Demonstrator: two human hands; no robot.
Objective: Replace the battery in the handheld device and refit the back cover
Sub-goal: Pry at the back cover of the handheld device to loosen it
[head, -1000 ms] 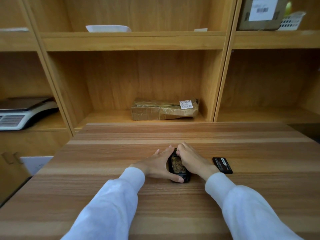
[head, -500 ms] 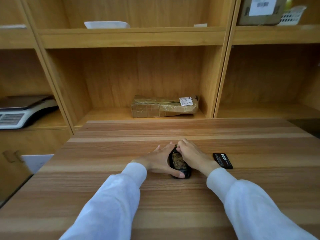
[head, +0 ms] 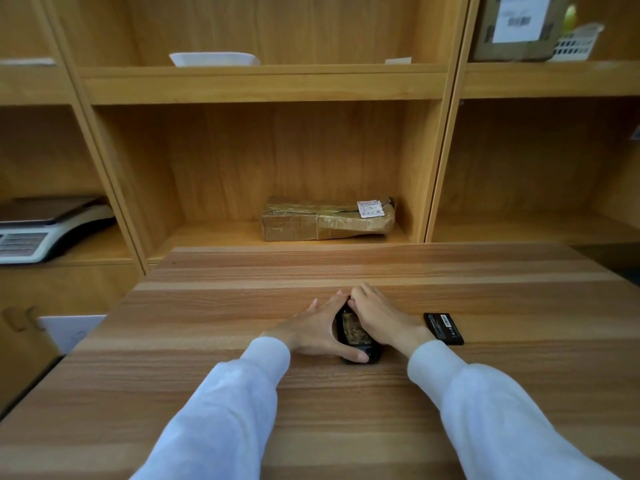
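Note:
A small black handheld device [head: 354, 336] lies on the wooden table [head: 346, 410], its upper face showing a brownish patch. My left hand [head: 317, 332] clasps its left side, thumb curled round the near end. My right hand [head: 381, 318] rests along its right side, fingertips at the far end. Both hands hide the device's edges. A flat black battery [head: 443, 328] with a white label lies on the table just right of my right wrist, touched by neither hand. I cannot tell whether a back cover is on the device.
Wooden shelving stands behind the table. A taped cardboard parcel [head: 327, 219] lies in the middle cubby, a weighing scale [head: 45, 228] at the left, a white tray [head: 214, 59] above, a labelled box [head: 516, 26] and white basket [head: 575, 41] at the top right.
Both hands stay clasped on the device in the same spot. The view has shifted slightly; the battery has not moved.

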